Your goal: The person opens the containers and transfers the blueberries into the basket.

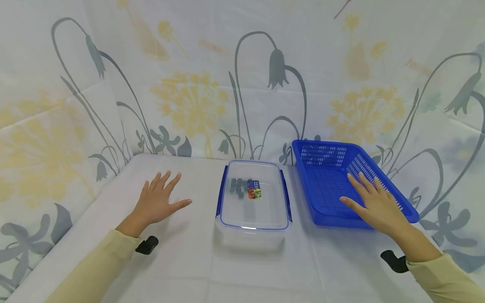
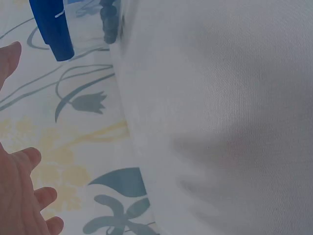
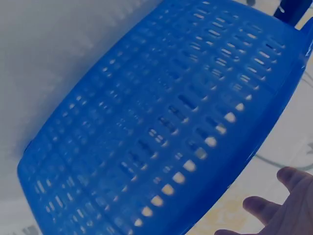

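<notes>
A clear lidded food container (image 1: 250, 237) with blue side latches stands on the white cloth. Its lid bears a small fruit label (image 1: 254, 189); greyish shapes show through the lid, and I cannot tell what they are. To its left my left hand (image 1: 157, 202) hovers with fingers spread, holding nothing. A blue plastic basket (image 1: 326, 193) with slotted walls lies to the container's right. Over its right front part is my right hand (image 1: 380, 208), fingers apart and nothing in them. The right wrist view shows the basket's slotted side (image 3: 146, 112) close up, beside that hand's fingertips.
A white cloth (image 1: 182, 261) covers the table. Behind and at both sides hangs a sheet (image 1: 212, 54) printed with grey and yellow flowers. The basket's far edge is close to this sheet. A black wrist mount (image 1: 147, 245) sticks out below the left wrist.
</notes>
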A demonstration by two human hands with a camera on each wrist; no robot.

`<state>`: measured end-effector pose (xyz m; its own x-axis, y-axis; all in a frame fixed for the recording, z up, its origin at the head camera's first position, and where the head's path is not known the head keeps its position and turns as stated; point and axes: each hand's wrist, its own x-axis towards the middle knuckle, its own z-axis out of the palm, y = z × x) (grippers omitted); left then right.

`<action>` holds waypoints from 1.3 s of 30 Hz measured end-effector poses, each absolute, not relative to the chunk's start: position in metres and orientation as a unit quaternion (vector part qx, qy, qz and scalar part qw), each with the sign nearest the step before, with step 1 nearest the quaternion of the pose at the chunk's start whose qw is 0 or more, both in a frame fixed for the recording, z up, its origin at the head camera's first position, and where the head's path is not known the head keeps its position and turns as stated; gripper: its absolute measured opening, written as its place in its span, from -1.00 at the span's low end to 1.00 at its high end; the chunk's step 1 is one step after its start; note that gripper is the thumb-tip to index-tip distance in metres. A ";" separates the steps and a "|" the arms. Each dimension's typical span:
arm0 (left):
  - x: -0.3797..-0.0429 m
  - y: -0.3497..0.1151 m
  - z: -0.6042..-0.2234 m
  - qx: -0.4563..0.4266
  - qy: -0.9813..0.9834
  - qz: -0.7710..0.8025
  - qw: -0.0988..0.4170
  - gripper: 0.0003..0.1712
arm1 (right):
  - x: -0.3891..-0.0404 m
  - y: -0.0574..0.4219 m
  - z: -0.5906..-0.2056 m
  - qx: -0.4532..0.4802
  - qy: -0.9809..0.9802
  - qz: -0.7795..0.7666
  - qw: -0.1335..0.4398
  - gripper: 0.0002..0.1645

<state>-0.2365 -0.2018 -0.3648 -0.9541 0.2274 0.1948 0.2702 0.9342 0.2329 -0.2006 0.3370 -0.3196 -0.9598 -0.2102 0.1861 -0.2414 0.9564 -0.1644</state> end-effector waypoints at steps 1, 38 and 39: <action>-0.236 -0.200 -0.365 -0.129 -0.978 -0.136 0.086 0.04 | -0.200 0.335 -0.319 0.114 -0.985 0.101 0.085 -0.10; -0.249 -0.139 -0.370 -0.177 -0.887 -0.427 0.017 0.03 | -0.215 0.241 -0.333 0.142 -0.924 0.346 0.074 -0.11; -0.249 -0.137 -0.370 -0.175 -0.885 -0.431 0.014 0.02 | -0.215 0.239 -0.333 0.145 -0.923 0.348 0.073 -0.12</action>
